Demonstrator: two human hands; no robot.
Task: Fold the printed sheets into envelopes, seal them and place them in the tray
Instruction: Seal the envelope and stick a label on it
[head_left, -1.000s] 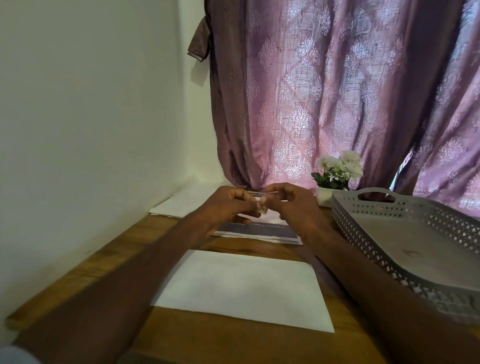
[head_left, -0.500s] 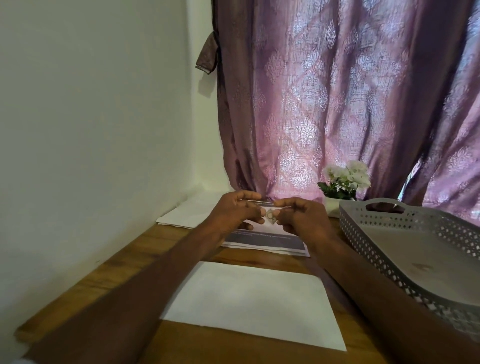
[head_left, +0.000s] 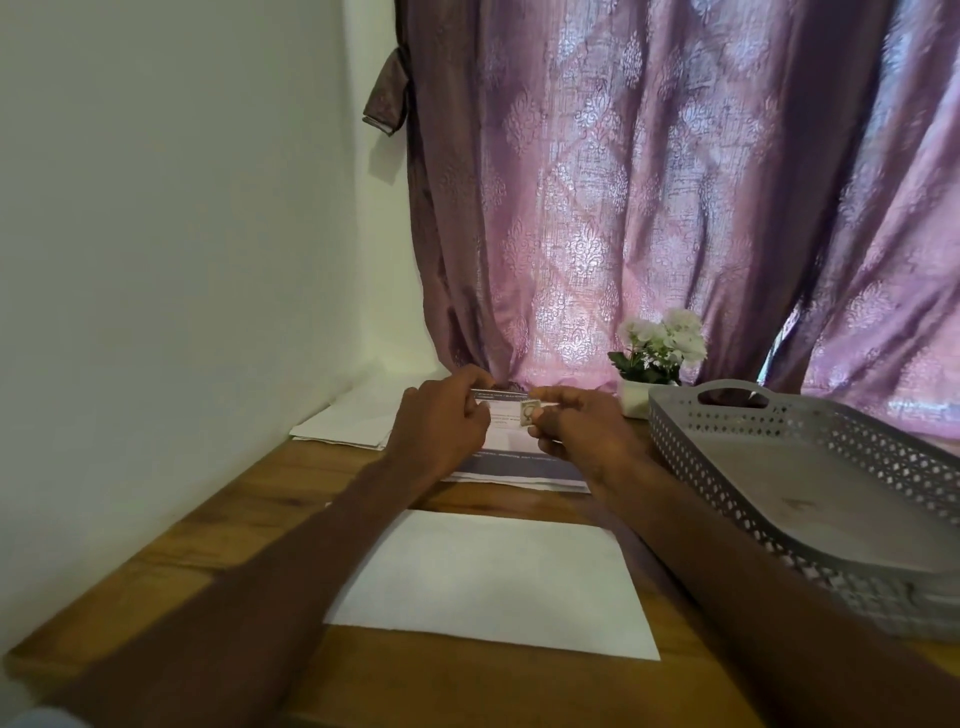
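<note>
1. Over the last second both hands have stayed raised together above the printed stack while the view tilted a little; a small greenish stamp-like sticker now shows more plainly between them. I judge this as peeling a seal or stamp off a thin strip, so sealing is under way and nothing has reached the tray.
2. Landmark: the plain white rectangular envelope lying flat on the wooden counter.
3. Behind and left of the envelope: one loose pile of white sheets by the wall; how many I cannot tell.
4. Left hand, behind the envelope: its grip pinches the strip's left end.
5. Directly behind the envelope, under the hands: one stack of printed sheets with a dark band.
6. Right hand: its grip pinches the sticker and the strip's right end.
7. Behind and right: one small white pot of white flowers.
8. Right of the envelope: one grey perforated plastic tray, with no envelope in it.
9. Count: two hands, one envelope, one sticker, one tray.
</note>
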